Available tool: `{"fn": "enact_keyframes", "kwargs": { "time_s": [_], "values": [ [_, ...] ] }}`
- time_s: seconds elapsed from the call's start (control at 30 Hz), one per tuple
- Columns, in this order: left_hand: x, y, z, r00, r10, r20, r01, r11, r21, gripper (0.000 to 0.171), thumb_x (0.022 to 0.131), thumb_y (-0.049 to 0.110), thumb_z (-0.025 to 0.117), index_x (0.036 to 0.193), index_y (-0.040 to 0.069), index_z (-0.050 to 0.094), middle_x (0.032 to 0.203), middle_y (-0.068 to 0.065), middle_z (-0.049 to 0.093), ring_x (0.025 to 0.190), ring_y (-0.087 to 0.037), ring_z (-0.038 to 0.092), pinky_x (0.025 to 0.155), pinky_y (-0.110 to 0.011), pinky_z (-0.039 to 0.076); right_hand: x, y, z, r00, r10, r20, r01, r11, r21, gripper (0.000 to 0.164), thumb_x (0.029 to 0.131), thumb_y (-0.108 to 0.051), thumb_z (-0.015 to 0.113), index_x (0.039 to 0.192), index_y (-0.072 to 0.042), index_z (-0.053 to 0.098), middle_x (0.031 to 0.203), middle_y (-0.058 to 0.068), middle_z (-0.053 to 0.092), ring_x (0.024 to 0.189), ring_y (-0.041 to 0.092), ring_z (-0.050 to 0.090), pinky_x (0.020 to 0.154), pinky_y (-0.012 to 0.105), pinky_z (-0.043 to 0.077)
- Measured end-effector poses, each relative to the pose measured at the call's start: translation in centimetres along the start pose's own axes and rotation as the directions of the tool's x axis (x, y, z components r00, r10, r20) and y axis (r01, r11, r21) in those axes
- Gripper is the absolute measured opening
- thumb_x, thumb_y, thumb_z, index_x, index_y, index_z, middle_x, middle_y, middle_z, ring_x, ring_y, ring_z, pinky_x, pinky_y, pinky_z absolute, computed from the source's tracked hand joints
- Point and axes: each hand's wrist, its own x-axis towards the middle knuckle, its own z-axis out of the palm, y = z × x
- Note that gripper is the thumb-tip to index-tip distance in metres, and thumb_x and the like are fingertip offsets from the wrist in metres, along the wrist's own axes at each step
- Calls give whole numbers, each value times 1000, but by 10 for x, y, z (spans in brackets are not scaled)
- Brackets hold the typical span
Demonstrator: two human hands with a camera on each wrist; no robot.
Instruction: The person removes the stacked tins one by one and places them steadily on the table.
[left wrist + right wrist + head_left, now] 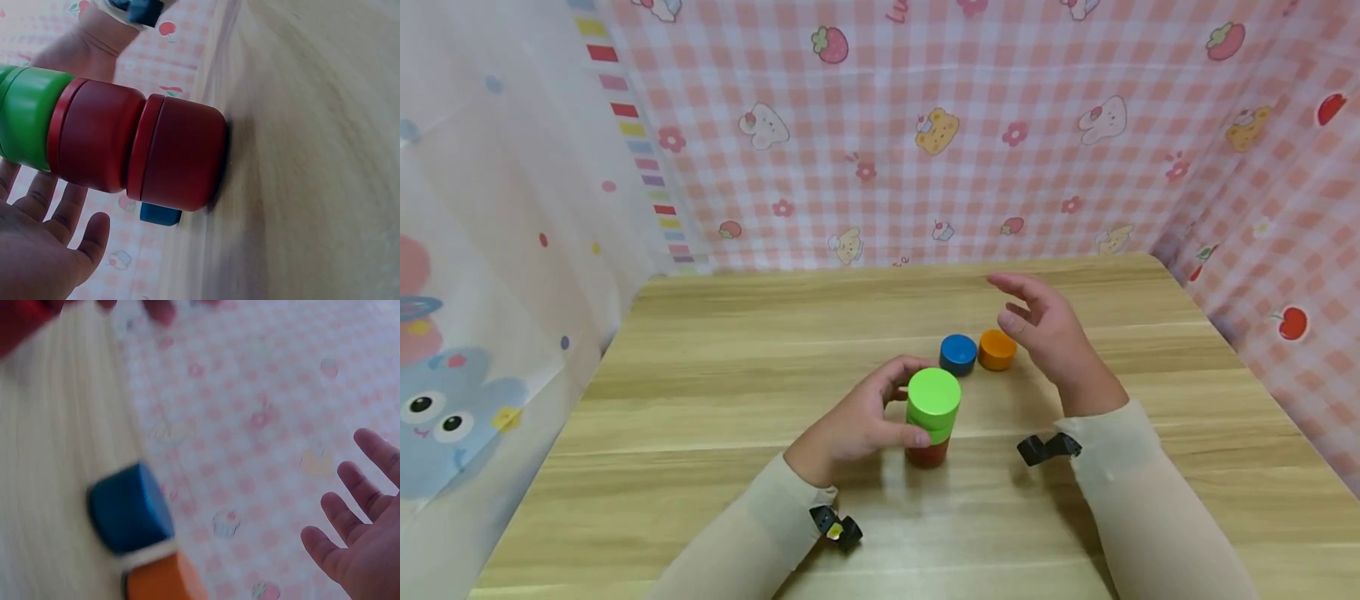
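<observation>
A stack of short round cylinders stands on the table, with green point(934, 393) at the top and red point(928, 455) below. The left wrist view shows two red pieces, an upper red cylinder point(97, 134) and a lower red cylinder point(181, 153) that meets the table. My left hand point(859, 421) holds the green part, thumb in front and fingers round the far side. My right hand point(1051, 337) is raised with fingers apart, beside an orange cylinder point(997, 351) and holding nothing. Left of the orange one sits a blue cylinder point(958, 356).
The wooden table point(737, 358) has a pink checked cloth point(865, 125) hanging behind it. More printed cloth point(497, 250) hangs at the left, and another at the right. A small black camera is strapped to each wrist.
</observation>
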Motion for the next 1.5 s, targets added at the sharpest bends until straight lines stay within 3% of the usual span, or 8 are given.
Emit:
{"fn": "enact_keyframes", "kwargs": {
  "time_s": [0.1,0.23,0.37,0.57,0.9,1.13,1.27,1.5],
  "values": [
    [0,-2,0,1000,1,10,-1,1000,-1,80,83,47,88,146,13,52,141,-4,61,133,-20,54,114,-50,40,-2,-9,8,995,-66,73,62,996,56,55,103,-24,69,147,4,54,150,13,50,142,22,44,123,63,27],
    [0,-5,-1,1000,-3,28,3,1000,11,86,82,57,86,145,10,51,140,-5,61,133,-19,54,114,-49,40,-5,-15,17,971,-125,203,108,990,93,77,95,-49,77,146,5,54,152,10,50,143,23,45,121,50,35],
    [1,-6,-1,999,-7,39,7,1000,17,86,83,57,86,146,10,51,140,-4,61,132,-19,54,115,-49,40,-7,-18,22,922,-186,341,146,979,140,76,94,-48,78,144,5,55,153,6,49,144,24,44,117,36,41],
    [2,-6,-1,999,7,47,-8,1000,19,82,85,52,86,145,9,51,138,-6,62,131,-20,55,114,-48,41,-7,-18,28,858,-211,468,139,973,184,71,93,-47,79,146,-5,58,156,8,46,145,27,42,117,42,42],
    [0,-10,-1,999,13,51,-14,999,28,83,85,53,86,146,9,52,140,-6,61,133,-19,55,114,-48,41,-11,-23,37,822,-179,540,142,984,109,88,84,-66,79,145,-5,58,158,11,45,140,35,48,108,63,42],
    [1,-9,0,998,4,66,-5,1000,26,79,87,48,85,148,10,51,145,-4,60,136,-19,52,114,-48,40,-12,-19,40,804,-171,569,128,985,115,84,84,-60,82,145,-7,59,156,14,45,131,41,55,106,48,50],
    [1,-9,0,998,-2,69,0,999,38,78,89,41,84,151,10,50,149,-4,58,139,-19,51,114,-48,40,-12,-18,41,798,-158,581,114,987,111,83,84,-58,84,145,-8,59,157,17,44,135,35,53,105,44,51],
    [1,-10,0,998,-8,59,6,999,44,79,89,39,85,154,13,48,152,-2,57,138,-19,50,113,-47,40,-12,-18,43,788,-119,604,76,992,98,78,82,-54,87,143,-12,61,156,11,45,137,32,50,105,53,49]
  ]
}}
